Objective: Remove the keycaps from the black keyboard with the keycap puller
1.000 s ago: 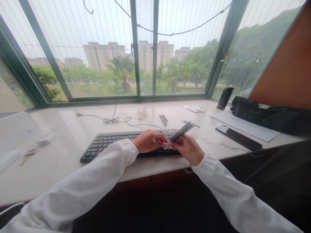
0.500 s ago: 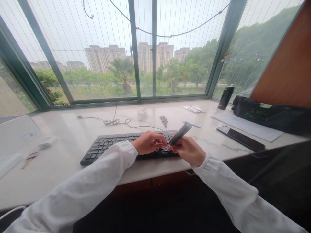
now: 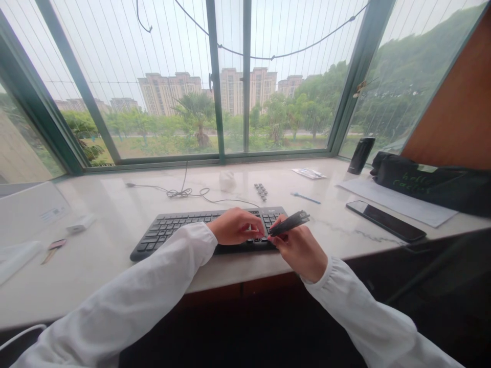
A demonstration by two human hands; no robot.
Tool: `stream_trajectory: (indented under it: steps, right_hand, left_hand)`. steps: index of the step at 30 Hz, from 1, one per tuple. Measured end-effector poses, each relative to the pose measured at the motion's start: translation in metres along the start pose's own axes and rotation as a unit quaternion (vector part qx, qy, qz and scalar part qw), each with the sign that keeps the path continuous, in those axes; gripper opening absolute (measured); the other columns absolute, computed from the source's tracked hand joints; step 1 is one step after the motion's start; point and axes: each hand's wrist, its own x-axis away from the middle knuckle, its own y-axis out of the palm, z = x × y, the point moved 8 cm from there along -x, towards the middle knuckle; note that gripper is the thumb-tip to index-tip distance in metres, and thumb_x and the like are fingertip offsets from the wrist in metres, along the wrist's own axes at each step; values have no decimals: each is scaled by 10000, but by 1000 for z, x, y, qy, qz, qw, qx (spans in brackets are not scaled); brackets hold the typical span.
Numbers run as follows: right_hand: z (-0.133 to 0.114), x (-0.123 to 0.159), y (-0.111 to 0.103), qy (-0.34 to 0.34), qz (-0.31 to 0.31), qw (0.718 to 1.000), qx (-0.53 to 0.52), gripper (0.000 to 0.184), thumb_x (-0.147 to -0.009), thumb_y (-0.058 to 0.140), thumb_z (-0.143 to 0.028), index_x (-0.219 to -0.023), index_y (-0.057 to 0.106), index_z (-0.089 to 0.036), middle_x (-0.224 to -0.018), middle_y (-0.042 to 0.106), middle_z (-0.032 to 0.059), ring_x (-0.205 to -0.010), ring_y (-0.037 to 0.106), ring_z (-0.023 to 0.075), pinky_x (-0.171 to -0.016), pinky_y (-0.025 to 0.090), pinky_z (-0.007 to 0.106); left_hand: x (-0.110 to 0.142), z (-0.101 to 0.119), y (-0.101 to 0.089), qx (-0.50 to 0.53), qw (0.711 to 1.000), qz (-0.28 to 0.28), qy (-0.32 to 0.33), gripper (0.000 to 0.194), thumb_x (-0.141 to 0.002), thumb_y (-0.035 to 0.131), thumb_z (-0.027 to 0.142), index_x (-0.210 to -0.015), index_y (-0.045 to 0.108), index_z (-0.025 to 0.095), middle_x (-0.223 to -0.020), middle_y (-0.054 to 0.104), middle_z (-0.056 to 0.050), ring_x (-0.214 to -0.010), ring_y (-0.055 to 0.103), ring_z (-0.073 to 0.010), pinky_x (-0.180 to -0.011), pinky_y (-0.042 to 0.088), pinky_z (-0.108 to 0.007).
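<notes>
A black keyboard (image 3: pixel 169 230) lies on the marble-look counter, with both hands over its right part. My left hand (image 3: pixel 235 226) rests over the keys, thumb and fingers bent together in a pinch; whatever lies between the fingertips is too small to make out. Gripped in my right hand (image 3: pixel 303 251) is a dark grey, stick-shaped tool (image 3: pixel 289 224), tilted with its lower end close to the keys and its upper end pointing right. Around the fingertips a few keys appear to be off, though the fingers partly hide that spot. Several loose keycaps (image 3: pixel 260 192) lie behind the keyboard.
Behind the keyboard runs a coiled cable (image 3: pixel 180 192). To the right lie a thin blue stick (image 3: pixel 306 198), a phone (image 3: pixel 385 221), white paper (image 3: pixel 402 202), a black pouch (image 3: pixel 425 179) and a dark cylinder (image 3: pixel 361 155). A key (image 3: pixel 53 250) and white adapter (image 3: pixel 81 224) lie left.
The tool in my right hand has tipped lower to the right, and that hand has shifted slightly down. My left hand stays almost in place. The view has shifted a little.
</notes>
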Motion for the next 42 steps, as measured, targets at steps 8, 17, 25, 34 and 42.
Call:
stream_trajectory:
  steps: [8,17,25,34,42]
  right_hand:
    - [15,-27,5,22,-94,994,-43,82,-699,601,-189,-772,634,-205,-631,645,-11,-589,598,167,-542,434,259]
    - [17,-43,11,-12,-135,987,-83,59,-655,614,-187,-680,561,-183,-586,541,-31,-586,537,139,-545,421,238]
    - [19,-23,9,-13,-76,988,-132,74,-716,602,-200,-779,562,-201,-643,568,-34,-591,503,124,-566,409,238]
    - [15,-24,10,-22,-59,994,-94,58,-726,580,-181,-757,535,-200,-624,523,-41,-576,481,121,-546,384,238]
    - [14,-20,8,-6,-74,993,-89,90,-700,607,-195,-725,521,-192,-593,484,-46,-559,461,121,-534,377,254]
  left_hand:
    - [1,-14,-4,-18,998,35,-38,157,-876,565,278,-901,692,190,-766,680,-1,-583,495,-68,-623,379,-176]
    - [2,-16,-7,-16,998,31,-47,172,-872,570,301,-901,692,182,-739,672,-1,-561,485,-65,-607,375,-178]
    - [0,-5,-7,-17,999,18,-20,193,-878,561,311,-920,701,185,-772,675,-10,-560,483,-64,-617,382,-180]
    - [1,-12,-4,-23,999,32,-20,170,-875,564,289,-910,692,182,-772,681,-7,-570,494,-64,-624,384,-175]
    - [1,-8,-4,-8,999,27,-17,199,-879,551,302,-906,697,170,-783,687,-19,-561,491,-64,-616,388,-179]
